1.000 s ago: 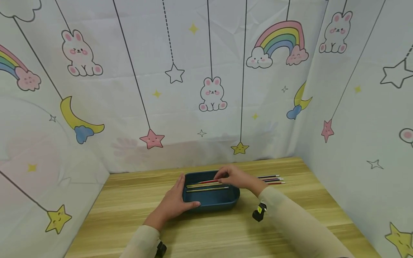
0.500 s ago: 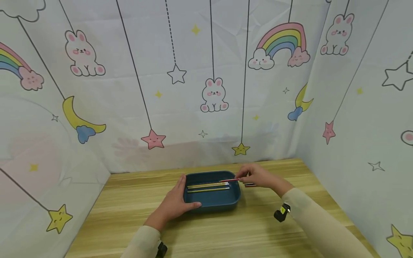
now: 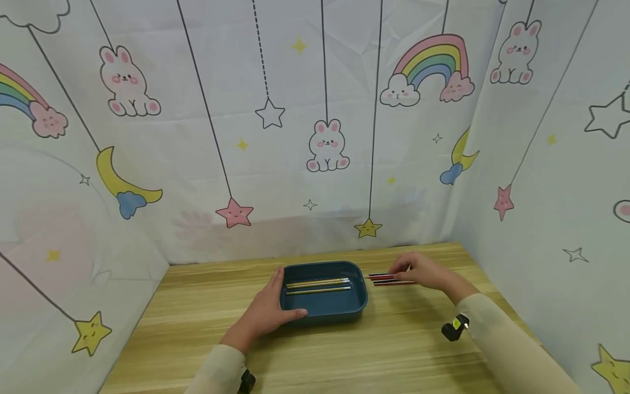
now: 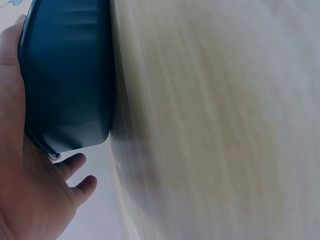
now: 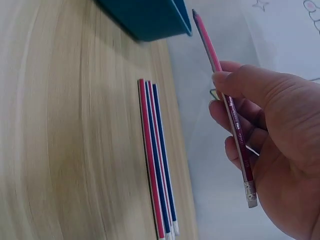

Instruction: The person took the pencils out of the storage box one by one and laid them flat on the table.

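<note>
A dark blue rectangular tray sits on the table with several yellow pencils lying inside. Straight fingers of my left hand rest along its left side, the thumb near the front rim. In the left wrist view, the tray's outer wall shows beside the palm. My right hand pinches a dark red pencil between thumb and fingers, its white eraser end toward the palm. Below that hand several red and dark blue striped pencils lie side by side on the table.
The wood-grain table ends at a white cloth backdrop printed with rabbits, stars and rainbows. Cloth also stands along the left and right sides. A small black camera is on the right wrist.
My right hand has moved rightward from over the tray, with the red pencil leaving it, to above the pencils on the table. My left hand has stayed at the tray.
</note>
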Demonstrator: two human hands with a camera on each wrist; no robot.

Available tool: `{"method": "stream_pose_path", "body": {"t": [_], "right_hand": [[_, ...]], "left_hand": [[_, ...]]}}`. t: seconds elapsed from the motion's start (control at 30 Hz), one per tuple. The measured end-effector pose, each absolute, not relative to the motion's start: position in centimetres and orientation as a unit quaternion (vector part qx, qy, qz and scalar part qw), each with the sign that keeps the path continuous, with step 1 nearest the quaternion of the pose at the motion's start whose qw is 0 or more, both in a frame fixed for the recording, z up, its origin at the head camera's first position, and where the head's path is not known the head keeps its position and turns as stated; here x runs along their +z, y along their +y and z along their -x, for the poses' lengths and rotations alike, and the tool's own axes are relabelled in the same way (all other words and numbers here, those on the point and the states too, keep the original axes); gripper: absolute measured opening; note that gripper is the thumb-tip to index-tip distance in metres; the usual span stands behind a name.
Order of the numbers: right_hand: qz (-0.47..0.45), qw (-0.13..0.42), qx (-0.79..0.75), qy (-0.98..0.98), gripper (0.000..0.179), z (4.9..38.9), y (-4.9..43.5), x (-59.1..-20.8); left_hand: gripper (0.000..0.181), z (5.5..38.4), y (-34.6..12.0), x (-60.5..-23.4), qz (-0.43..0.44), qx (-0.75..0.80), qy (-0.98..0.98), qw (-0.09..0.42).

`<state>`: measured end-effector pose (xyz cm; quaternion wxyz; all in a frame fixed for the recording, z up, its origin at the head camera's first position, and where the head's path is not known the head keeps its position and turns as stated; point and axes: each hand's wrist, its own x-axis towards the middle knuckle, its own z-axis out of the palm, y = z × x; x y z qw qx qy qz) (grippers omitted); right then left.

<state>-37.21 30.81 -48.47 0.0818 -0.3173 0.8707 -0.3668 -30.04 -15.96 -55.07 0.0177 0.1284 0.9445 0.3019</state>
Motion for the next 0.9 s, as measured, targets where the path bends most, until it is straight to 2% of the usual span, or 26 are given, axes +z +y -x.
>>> {"method": "stream_pose_path", "body": {"t": [0.53, 0.9], "right_hand": [[0.298, 0.047, -0.361, 0.883, 0.012, 37.3, 34.1, -51.2], [0.278, 0.002, -0.38, 0.882, 0.017, 37.5, 34.6, -54.6]], "left_hand": [[0.137, 30.0, -15.9, -55.1, -0.13, 0.304, 0.944, 0.018], [0.137, 29.9, -16.0, -54.8, -0.13, 0.303, 0.944, 0.026]]}}
